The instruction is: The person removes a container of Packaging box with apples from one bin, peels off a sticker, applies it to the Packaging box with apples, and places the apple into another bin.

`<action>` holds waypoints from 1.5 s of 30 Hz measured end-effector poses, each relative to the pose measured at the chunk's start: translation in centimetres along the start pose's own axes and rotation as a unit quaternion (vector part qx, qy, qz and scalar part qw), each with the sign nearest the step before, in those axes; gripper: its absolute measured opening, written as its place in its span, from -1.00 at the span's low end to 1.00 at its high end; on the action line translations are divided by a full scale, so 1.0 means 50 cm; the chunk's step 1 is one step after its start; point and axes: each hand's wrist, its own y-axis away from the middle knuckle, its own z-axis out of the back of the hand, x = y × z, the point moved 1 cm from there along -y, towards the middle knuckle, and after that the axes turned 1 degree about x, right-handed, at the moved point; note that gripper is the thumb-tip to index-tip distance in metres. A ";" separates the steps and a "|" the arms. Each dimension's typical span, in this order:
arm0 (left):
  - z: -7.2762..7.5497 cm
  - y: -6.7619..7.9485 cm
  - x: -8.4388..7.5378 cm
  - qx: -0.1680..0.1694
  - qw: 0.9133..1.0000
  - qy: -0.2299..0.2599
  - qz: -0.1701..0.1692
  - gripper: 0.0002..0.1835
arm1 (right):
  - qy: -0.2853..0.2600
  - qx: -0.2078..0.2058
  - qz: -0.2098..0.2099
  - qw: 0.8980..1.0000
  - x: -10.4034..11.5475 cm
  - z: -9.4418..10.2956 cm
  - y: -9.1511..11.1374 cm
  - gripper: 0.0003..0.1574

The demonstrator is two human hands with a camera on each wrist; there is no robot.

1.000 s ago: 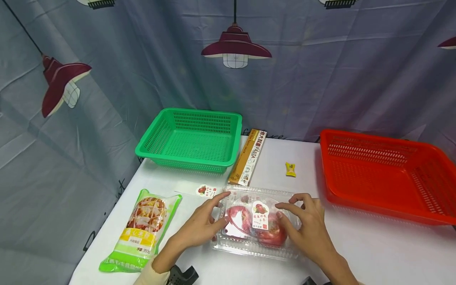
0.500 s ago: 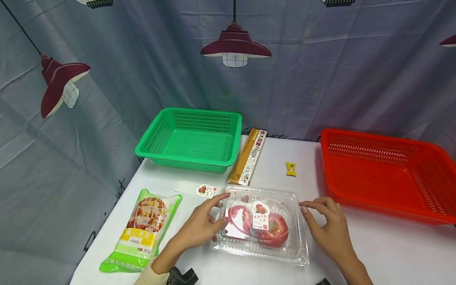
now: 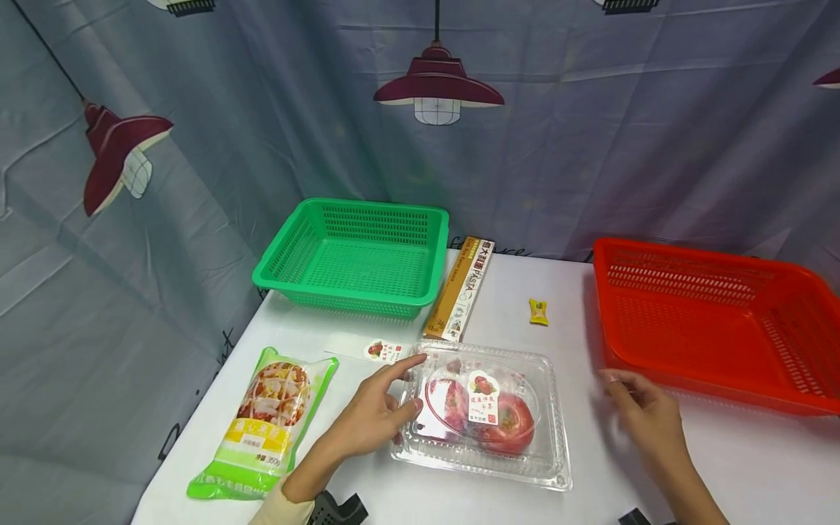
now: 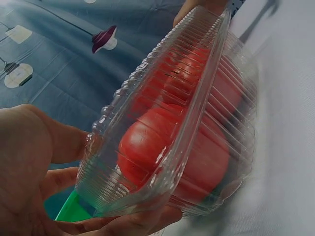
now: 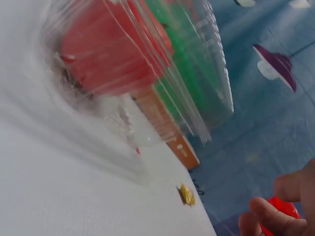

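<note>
A clear plastic clamshell box (image 3: 547,437) lies closed at the front middle of the table, with a white fruit label (image 3: 483,410) on its lid. Inside are several round red fruits (image 3: 508,432), seen from the side in the left wrist view. My left hand (image 3: 372,417) grips the box's left end, thumb and fingers spread along it; in the left wrist view the fingers (image 4: 110,223) reach around its lower side. To the right of the box, apart from it, my right hand (image 3: 650,417) has loosely bent fingers with nothing visible in them, near the red basket's front corner.
A green basket (image 3: 348,297) stands at the back left, a larger red basket (image 3: 709,383) at the right. Between them lie a long pasta box (image 3: 459,292) and a small yellow packet (image 3: 538,312). A label strip (image 3: 383,351) is behind the clamshell; a green food bag (image 3: 265,430) lies at left.
My right hand has left the lid of the clamshell box and moved right, towards the red basket. My left hand has stayed at the box's left end.
</note>
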 end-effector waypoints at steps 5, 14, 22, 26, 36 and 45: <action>0.000 -0.002 -0.004 0.004 1.000 -0.010 -0.007 -0.26 | -0.058 0.019 -0.052 0.997 -0.021 0.017 -0.009 -0.48; -0.001 -0.002 -0.007 0.006 1.000 -0.011 -0.013 -0.25 | -0.282 0.018 -0.131 0.950 -0.034 0.046 -0.020 -0.57; 0.002 -0.001 -0.010 0.011 1.000 0.008 -0.014 -0.23 | -0.347 0.037 -0.103 0.931 -0.041 0.058 -0.019 -0.53; 0.006 -0.002 -0.017 0.012 1.000 0.017 -0.013 -0.23 | -0.357 0.048 -0.090 0.928 -0.042 0.058 -0.020 -0.50; 0.013 -0.012 -0.041 0.004 1.000 0.026 0.002 -0.23 | -0.371 0.058 -0.068 0.924 -0.044 0.059 -0.021 -0.51; 0.017 -0.026 -0.070 -0.007 0.999 0.031 -0.006 -0.23 | -0.361 0.051 -0.054 0.930 -0.046 0.053 -0.019 -0.52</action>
